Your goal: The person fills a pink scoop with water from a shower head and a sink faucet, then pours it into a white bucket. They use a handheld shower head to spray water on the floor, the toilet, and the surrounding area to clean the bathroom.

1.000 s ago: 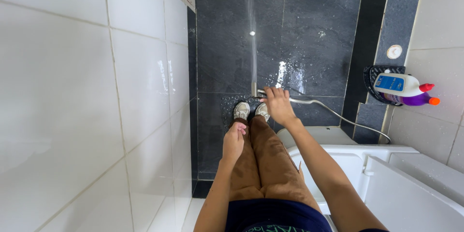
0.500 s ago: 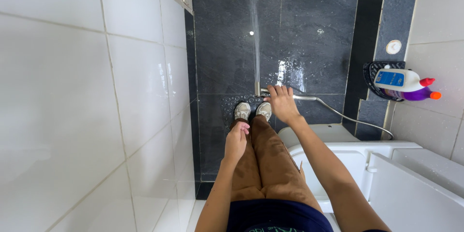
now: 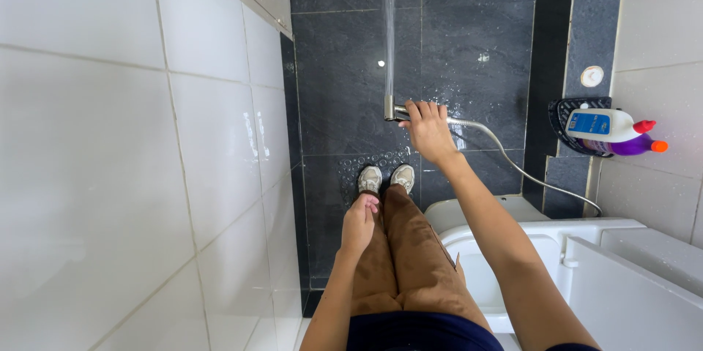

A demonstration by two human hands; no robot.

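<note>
- Head view: your right hand (image 3: 428,130) was stretched out ahead of the toilet (image 3: 512,248), fingers closed around the handle of the metal sprayer (image 3: 395,111).
- The sprayer sat just beyond your shoes (image 3: 386,177), its head pointing away from the toilet, and a thin jet of water (image 3: 388,21) ran from it across the dark floor tiles (image 3: 454,29).
- The hose (image 3: 512,161) trailed from the sprayer back past the toilet toward the wall on that side.
- Your left hand (image 3: 359,223) lay loosely curled on your left trouser leg, holding nothing; it was beside the toilet, on the side of the white wall tiles (image 3: 110,175).
- Droplets lay on the dark tiles just past your shoes.
- A black rack (image 3: 567,118) on the wall beyond the toilet held a white bottle (image 3: 604,124) and a purple bottle (image 3: 630,147), well apart from both hands.
- Judging by this, the step in hand was rinsing the floor with the jet running. The next move would call for a steady clamp on the handle and a slow sweep of the wrist, with the hose kept clear of your legs.
</note>
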